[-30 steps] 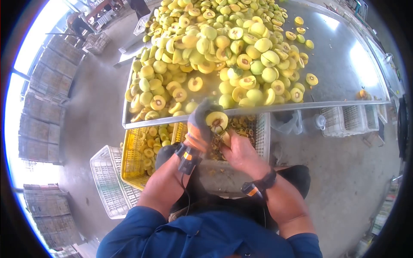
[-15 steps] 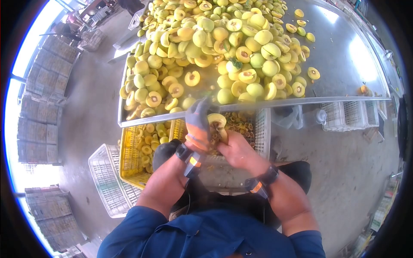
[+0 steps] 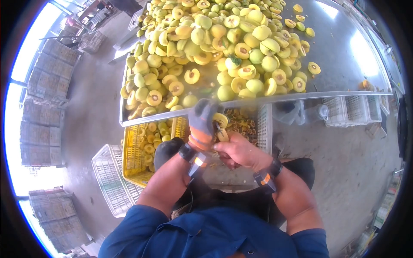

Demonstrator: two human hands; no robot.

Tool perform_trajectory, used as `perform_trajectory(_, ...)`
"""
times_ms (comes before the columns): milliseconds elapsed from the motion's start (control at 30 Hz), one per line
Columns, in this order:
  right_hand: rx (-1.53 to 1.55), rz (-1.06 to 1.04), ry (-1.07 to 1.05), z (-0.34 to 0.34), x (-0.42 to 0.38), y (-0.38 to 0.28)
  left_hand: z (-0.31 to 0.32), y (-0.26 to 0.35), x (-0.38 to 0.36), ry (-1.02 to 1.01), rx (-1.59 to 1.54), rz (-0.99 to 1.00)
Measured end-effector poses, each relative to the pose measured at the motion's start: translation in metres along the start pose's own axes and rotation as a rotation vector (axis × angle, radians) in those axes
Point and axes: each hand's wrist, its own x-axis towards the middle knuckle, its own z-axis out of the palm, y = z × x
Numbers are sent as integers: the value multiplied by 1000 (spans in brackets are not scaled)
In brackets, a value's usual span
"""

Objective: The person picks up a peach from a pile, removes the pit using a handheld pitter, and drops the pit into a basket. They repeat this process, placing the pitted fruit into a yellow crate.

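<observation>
My left hand (image 3: 202, 122), in a grey and orange glove, is closed around a halved yellow peach (image 3: 221, 119) in front of the table edge. My bare right hand (image 3: 241, 150) is curled just below and right of it, thumb toward the glove. A pale yellow piece (image 3: 223, 136) stands up from its fingers against the peach, and a dark narrow shape shows at the cut face. I cannot tell what the right fingers grip. Under both hands, a crate (image 3: 266, 133) contains pits and scraps.
A heap of halved peaches (image 3: 202, 38) covers much of the metal table (image 3: 340, 64). A yellow crate (image 3: 131, 157) with peach halves and a white crate (image 3: 112, 185) stand left. More white crates (image 3: 348, 112) sit under the table at right; stacked crates (image 3: 41, 142) line the left side.
Both hands have shifted slightly, staying together at the peach. The right hand has turned and its fingers now show curled beneath. The view has tilted a little.
</observation>
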Motion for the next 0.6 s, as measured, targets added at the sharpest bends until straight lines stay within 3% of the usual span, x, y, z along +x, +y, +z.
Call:
perform_trajectory(100,-105,-32,-2,1,2,6,3,9,1,71,-55,79)
perform_trajectory(267,95,67,-107,-4,-4,2,4,0,3,-40,-230,163)
perform_trajectory(333,24,26,-141,-1,-10,-1,18,-25,-13,-59,-397,-26)
perform_trajectory(367,-59,-7,-151,1,-16,-3,32,-47,-27,-60,-523,-216)
perform_trajectory(467,-124,-33,-169,6,-29,3,16,-47,-20,-8,-499,-384)
perform_trajectory(500,-114,-32,-177,6,-29,3,6,-44,-20,4,-373,-284)
perform_trajectory(567,-259,-2,14,8,-24,1,-19,-16,-10,106,-124,-89)
perform_trajectory(600,-327,13,115,8,-23,3,-19,-26,-18,129,-387,-286)
